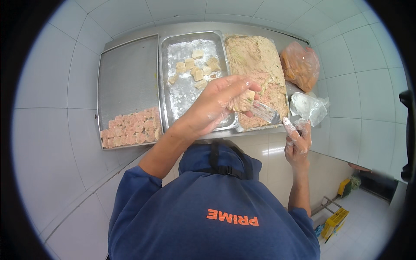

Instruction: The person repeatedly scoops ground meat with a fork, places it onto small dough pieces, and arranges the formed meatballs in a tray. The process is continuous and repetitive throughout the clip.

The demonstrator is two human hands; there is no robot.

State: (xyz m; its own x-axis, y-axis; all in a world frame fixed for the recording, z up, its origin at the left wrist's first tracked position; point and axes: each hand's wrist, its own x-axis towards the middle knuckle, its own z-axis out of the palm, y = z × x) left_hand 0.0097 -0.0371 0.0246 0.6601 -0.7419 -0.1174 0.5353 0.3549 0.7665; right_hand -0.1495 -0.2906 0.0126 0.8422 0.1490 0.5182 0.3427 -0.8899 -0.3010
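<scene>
My left hand [221, 102] is raised over the gap between the floured tray and the filling tray. Its fingers are closed around a tofu piece [245, 100] with pale pink filling on it. Beside that piece lies the shiny flat blade of a metal spatula [266, 112], partly over the filling. My right hand [298, 141], white with flour on the fingertips, is closed at the spatula's handle end, and the handle is mostly hidden. Pink-and-beige minced filling [255, 56] heaps up in the tray under the blade.
A floured metal tray [175, 95] carries several tofu pieces [198, 69]. At far left, a metal tray [128, 78] has rows of filled pieces [132, 128] along its near end. A bag of orange food [301, 65] and a bag of white powder [308, 108] stand at right, near the tiled wall [357, 91].
</scene>
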